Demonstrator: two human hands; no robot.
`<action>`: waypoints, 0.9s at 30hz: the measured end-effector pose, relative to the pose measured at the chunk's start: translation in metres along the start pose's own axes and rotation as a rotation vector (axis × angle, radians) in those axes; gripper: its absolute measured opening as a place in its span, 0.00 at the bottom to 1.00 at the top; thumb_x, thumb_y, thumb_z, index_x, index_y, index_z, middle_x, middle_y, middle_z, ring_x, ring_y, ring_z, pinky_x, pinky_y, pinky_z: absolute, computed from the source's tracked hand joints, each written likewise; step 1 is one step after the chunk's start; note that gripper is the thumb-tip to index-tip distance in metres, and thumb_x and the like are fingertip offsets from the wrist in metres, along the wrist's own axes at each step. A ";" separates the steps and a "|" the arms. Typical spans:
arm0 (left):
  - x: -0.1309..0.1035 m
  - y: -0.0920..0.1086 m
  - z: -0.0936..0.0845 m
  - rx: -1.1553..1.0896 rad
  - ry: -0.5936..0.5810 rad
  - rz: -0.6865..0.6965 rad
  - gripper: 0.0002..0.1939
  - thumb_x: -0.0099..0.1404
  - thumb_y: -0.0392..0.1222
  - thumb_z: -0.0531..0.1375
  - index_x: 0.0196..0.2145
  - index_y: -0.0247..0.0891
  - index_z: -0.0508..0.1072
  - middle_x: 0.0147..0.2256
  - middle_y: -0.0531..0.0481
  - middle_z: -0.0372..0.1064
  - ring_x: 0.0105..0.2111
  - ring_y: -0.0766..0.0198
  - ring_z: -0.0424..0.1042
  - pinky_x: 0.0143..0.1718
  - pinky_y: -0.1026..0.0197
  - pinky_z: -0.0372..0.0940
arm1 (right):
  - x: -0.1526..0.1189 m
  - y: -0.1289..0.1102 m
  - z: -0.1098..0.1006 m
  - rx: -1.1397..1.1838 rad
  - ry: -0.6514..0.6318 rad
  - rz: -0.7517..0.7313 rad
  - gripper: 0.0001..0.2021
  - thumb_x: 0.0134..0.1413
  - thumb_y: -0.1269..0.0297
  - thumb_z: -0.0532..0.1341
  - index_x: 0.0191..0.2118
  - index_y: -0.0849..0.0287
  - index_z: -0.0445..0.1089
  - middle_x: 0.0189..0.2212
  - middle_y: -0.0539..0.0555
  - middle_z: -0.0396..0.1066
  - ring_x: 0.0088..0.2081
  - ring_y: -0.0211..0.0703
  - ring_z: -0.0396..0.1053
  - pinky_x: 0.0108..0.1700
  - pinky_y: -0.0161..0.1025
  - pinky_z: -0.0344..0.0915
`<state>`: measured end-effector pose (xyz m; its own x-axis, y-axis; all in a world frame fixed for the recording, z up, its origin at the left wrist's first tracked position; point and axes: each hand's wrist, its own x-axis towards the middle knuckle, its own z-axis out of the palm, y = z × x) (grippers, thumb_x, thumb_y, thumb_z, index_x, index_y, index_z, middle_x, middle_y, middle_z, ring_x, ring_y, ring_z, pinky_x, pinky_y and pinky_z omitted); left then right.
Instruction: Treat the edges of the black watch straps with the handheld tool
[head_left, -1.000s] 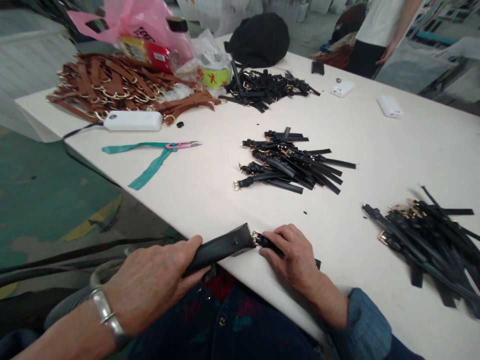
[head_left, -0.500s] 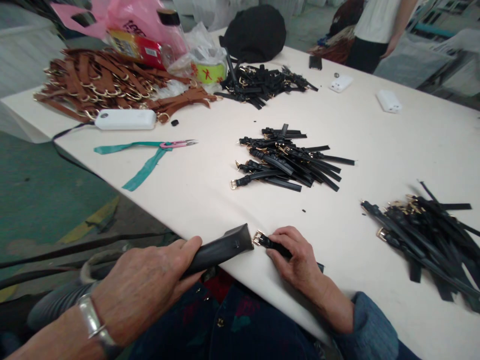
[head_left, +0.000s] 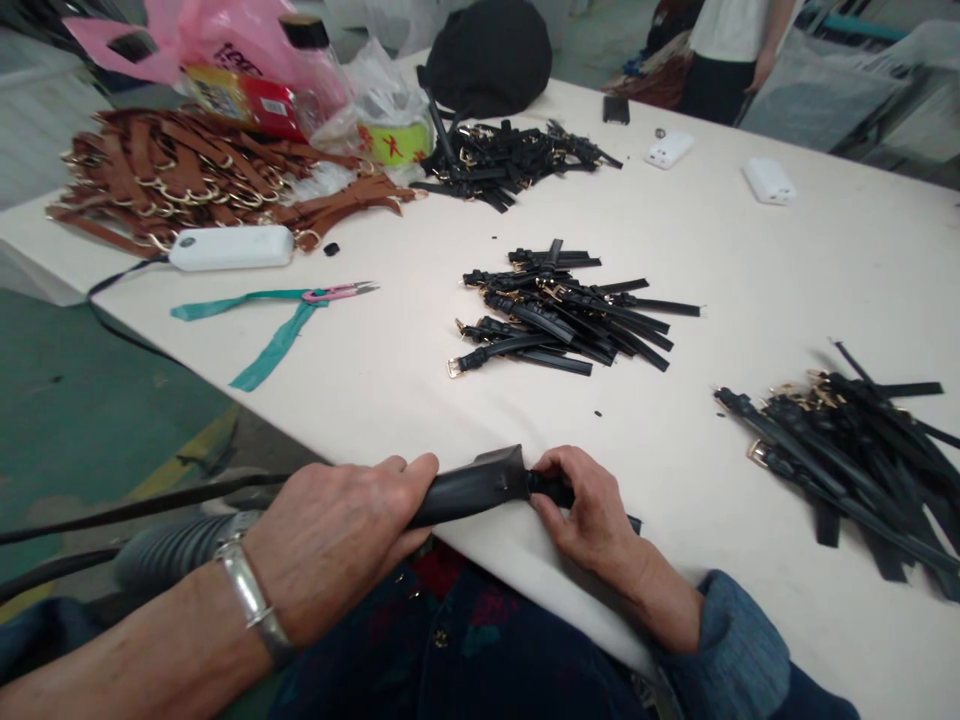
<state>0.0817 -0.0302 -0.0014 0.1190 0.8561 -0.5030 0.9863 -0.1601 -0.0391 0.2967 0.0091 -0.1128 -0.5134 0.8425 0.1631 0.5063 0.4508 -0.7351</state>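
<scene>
My left hand [head_left: 349,545] is closed around a black nozzle [head_left: 480,485] with a flat, flared mouth pointing right. A ribbed grey hose [head_left: 184,548] runs behind that wrist. Between thumb and fingers, my right hand [head_left: 589,510] pinches a short black buckle strap [head_left: 555,488] just over the table's near edge. The strap's buckle end meets the nozzle mouth and is hidden there; whether it sits inside or behind the rim, I cannot tell. Its other tip shows beneath the right hand.
Black buckle straps lie in a middle pile [head_left: 562,310], a right pile [head_left: 847,450] and a far pile [head_left: 517,155]. Brown straps [head_left: 187,170] are heaped at left. Pink thread snips [head_left: 337,292] with teal ribbon lie nearer. A person [head_left: 731,60] stands beyond the table.
My left hand and the nozzle have moved right, up to the strap. The gold buckle, visible before in front of the mouth, is now hidden. The view has shifted slightly.
</scene>
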 end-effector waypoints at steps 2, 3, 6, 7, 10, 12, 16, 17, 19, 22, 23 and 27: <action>0.001 -0.005 0.002 -0.003 0.020 -0.005 0.13 0.59 0.52 0.46 0.34 0.43 0.64 0.29 0.49 0.70 0.27 0.58 0.70 0.24 0.60 0.57 | 0.000 0.000 0.000 -0.002 -0.003 -0.010 0.09 0.41 0.71 0.57 0.34 0.59 0.62 0.29 0.52 0.64 0.32 0.40 0.61 0.35 0.37 0.60; 0.000 -0.009 0.004 -0.010 0.025 -0.006 0.14 0.59 0.53 0.46 0.34 0.44 0.63 0.29 0.49 0.70 0.27 0.58 0.70 0.24 0.60 0.57 | 0.000 0.000 0.000 -0.001 -0.005 -0.016 0.09 0.41 0.71 0.57 0.33 0.59 0.62 0.29 0.52 0.64 0.32 0.40 0.61 0.35 0.37 0.60; -0.004 -0.017 0.008 -0.018 0.008 -0.033 0.15 0.59 0.55 0.46 0.33 0.44 0.64 0.27 0.49 0.70 0.26 0.57 0.69 0.23 0.60 0.57 | -0.001 0.000 0.000 0.003 -0.024 -0.024 0.07 0.42 0.71 0.57 0.32 0.59 0.62 0.29 0.52 0.64 0.32 0.40 0.61 0.35 0.37 0.59; -0.006 -0.017 0.007 -0.012 0.000 -0.039 0.15 0.59 0.54 0.46 0.33 0.44 0.64 0.27 0.49 0.70 0.25 0.57 0.69 0.23 0.60 0.57 | -0.001 0.001 0.000 0.005 -0.030 -0.021 0.07 0.42 0.70 0.57 0.32 0.58 0.62 0.29 0.52 0.64 0.32 0.40 0.61 0.35 0.37 0.59; -0.008 -0.013 0.004 0.001 -0.009 -0.015 0.12 0.59 0.51 0.46 0.34 0.44 0.64 0.28 0.49 0.69 0.26 0.57 0.69 0.23 0.60 0.57 | -0.001 0.002 0.001 0.012 -0.037 -0.004 0.07 0.42 0.71 0.57 0.32 0.58 0.62 0.29 0.52 0.64 0.32 0.41 0.60 0.35 0.37 0.58; -0.007 -0.007 0.002 -0.001 0.003 0.014 0.11 0.59 0.49 0.47 0.35 0.44 0.64 0.29 0.49 0.69 0.27 0.57 0.70 0.24 0.60 0.57 | 0.000 0.002 0.001 0.017 -0.037 0.000 0.07 0.42 0.71 0.57 0.32 0.58 0.62 0.28 0.52 0.64 0.32 0.41 0.60 0.35 0.37 0.58; 0.003 -0.005 0.006 -0.028 0.060 0.004 0.14 0.58 0.53 0.47 0.34 0.43 0.64 0.29 0.49 0.70 0.26 0.59 0.69 0.24 0.61 0.57 | 0.000 0.003 0.001 0.022 -0.021 -0.017 0.06 0.42 0.71 0.57 0.31 0.58 0.62 0.28 0.52 0.64 0.32 0.40 0.61 0.34 0.37 0.59; 0.006 -0.007 0.009 -0.042 0.070 -0.013 0.15 0.58 0.54 0.46 0.34 0.43 0.64 0.28 0.49 0.70 0.25 0.59 0.69 0.24 0.61 0.57 | 0.000 0.003 0.001 0.020 -0.019 -0.020 0.06 0.42 0.71 0.57 0.31 0.58 0.61 0.28 0.52 0.64 0.32 0.40 0.61 0.34 0.37 0.59; 0.009 -0.012 0.014 -0.057 0.082 -0.061 0.18 0.58 0.57 0.45 0.35 0.43 0.64 0.26 0.48 0.70 0.25 0.58 0.69 0.24 0.61 0.57 | 0.000 0.003 0.001 0.015 -0.021 -0.018 0.06 0.42 0.71 0.57 0.31 0.58 0.61 0.28 0.52 0.64 0.31 0.40 0.61 0.34 0.37 0.59; 0.007 -0.021 0.018 -0.023 0.088 -0.109 0.20 0.58 0.59 0.44 0.36 0.43 0.64 0.25 0.47 0.69 0.25 0.56 0.69 0.23 0.60 0.56 | 0.000 0.003 0.001 0.019 -0.026 -0.009 0.06 0.42 0.71 0.57 0.30 0.58 0.61 0.28 0.52 0.64 0.31 0.40 0.61 0.34 0.37 0.59; 0.005 -0.023 0.018 -0.005 0.092 -0.113 0.20 0.58 0.58 0.44 0.35 0.43 0.64 0.25 0.47 0.69 0.26 0.55 0.69 0.23 0.59 0.56 | 0.000 0.003 0.001 0.023 -0.029 -0.007 0.06 0.42 0.71 0.57 0.30 0.58 0.61 0.28 0.52 0.64 0.31 0.40 0.61 0.34 0.37 0.59; -0.009 -0.026 0.013 -0.004 0.076 -0.080 0.16 0.58 0.55 0.46 0.35 0.45 0.65 0.28 0.49 0.69 0.26 0.55 0.69 0.24 0.59 0.56 | 0.000 0.001 0.000 0.036 -0.041 0.006 0.06 0.42 0.71 0.58 0.31 0.58 0.61 0.28 0.51 0.64 0.31 0.40 0.61 0.35 0.37 0.59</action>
<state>0.0538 -0.0401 -0.0067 0.0482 0.9007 -0.4318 0.9934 -0.0882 -0.0731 0.2973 0.0097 -0.1137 -0.5392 0.8317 0.1322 0.4844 0.4347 -0.7592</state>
